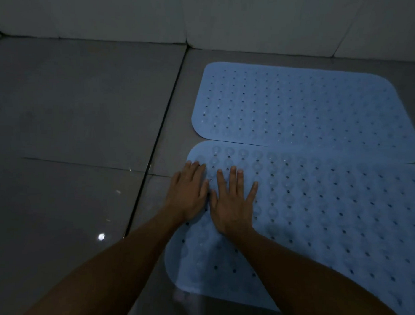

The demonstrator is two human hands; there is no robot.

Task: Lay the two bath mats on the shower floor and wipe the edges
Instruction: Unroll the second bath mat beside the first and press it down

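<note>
— Where have you got your hands right now?

— Both are flat on the nearer light-blue rubber bath mat with rows of small holes (317, 221), the one filling the lower right of the frame. My left hand (188, 192) lies palm down at the mat's left end, close to its rounded upper-left corner, fingers straight and held close together. My right hand (233, 203) sits just beside it, thumbs nearly touching, fingers straight and spread. Neither one is curled around anything; they just press on the surface.

— And the other mat?

— The second light-blue perforated rubber bath mat (306, 107) lies flat in the upper right of the frame, near the pale tiled wall (208, 17) that runs along the top. Its near long edge meets the far long edge of the mat under my hands (towards the right the two seem to overlap slightly, though I can't say which lies on top).

— What are they lying on?

— The glossy grey tiled shower floor (73, 104), which takes up the left half of the frame. A dark grout line (159, 143) runs diagonally from upper centre down to lower left, passing just left of both mats. A small bright glint of light (101, 236) reflects off the tile at lower left.
</note>
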